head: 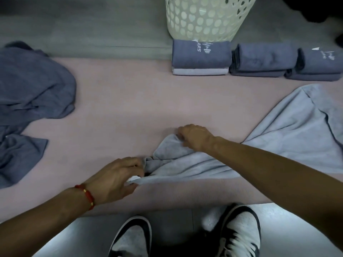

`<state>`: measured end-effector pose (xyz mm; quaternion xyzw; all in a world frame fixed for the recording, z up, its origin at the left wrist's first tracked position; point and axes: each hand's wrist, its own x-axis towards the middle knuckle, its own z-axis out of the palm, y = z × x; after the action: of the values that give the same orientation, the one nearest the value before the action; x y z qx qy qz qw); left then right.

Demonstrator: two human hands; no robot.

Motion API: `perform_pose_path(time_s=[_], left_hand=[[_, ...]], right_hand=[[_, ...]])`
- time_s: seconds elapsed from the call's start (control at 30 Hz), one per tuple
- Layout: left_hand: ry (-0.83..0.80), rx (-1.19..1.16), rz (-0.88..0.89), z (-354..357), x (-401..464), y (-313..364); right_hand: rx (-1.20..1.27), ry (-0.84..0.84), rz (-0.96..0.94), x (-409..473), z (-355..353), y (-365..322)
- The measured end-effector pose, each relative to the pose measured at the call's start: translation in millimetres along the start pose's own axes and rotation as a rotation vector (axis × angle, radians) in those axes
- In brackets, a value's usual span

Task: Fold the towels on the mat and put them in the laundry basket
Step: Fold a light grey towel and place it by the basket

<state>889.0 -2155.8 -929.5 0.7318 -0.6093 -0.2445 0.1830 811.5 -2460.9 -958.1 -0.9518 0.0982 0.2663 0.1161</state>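
White letters "ARS" and a barbell mark show on the top towel of the nearest folded stack (201, 57), which sits against the foot of the laundry basket (204, 17); the print on the far-right stack (319, 62) is too small to read. My left hand (115, 179) pinches one corner of the light grey towel (269, 145), fingers clamped beside its white tag (133, 178). My right hand (194, 138) grips a bunched edge further up. The towel trails off right across the pink mat (120, 101). A crumpled dark towel (33, 86) lies at the left edge. Bare mat stretches between it and my hands. My shoes (239, 232) stand just off the mat's near edge.
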Motion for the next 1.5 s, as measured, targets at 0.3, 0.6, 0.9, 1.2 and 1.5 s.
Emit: perform_pose_path(time_s=[0.3,0.6,0.9,1.2,1.5], left_hand=[[-0.453,-0.111,-0.206,-5,2,-4],[-0.005,-0.069,-0.659,-58,24,-43],[0.213,-0.086,-0.835,-60,109,-108],[0.208,0.192,-0.608,-74,177,-173],[0.618,-0.296,-0.93,-114,188,-211]], right_hand=[[0.381,0.352,-0.215,-11,-129,-35],[0.103,0.152,-0.465,21,-150,-54],[-0.035,-0.171,-0.324,-66,-107,1],[0.009,-0.052,-0.152,-58,-53,13],[0.155,0.378,0.008,-22,13,-15]])
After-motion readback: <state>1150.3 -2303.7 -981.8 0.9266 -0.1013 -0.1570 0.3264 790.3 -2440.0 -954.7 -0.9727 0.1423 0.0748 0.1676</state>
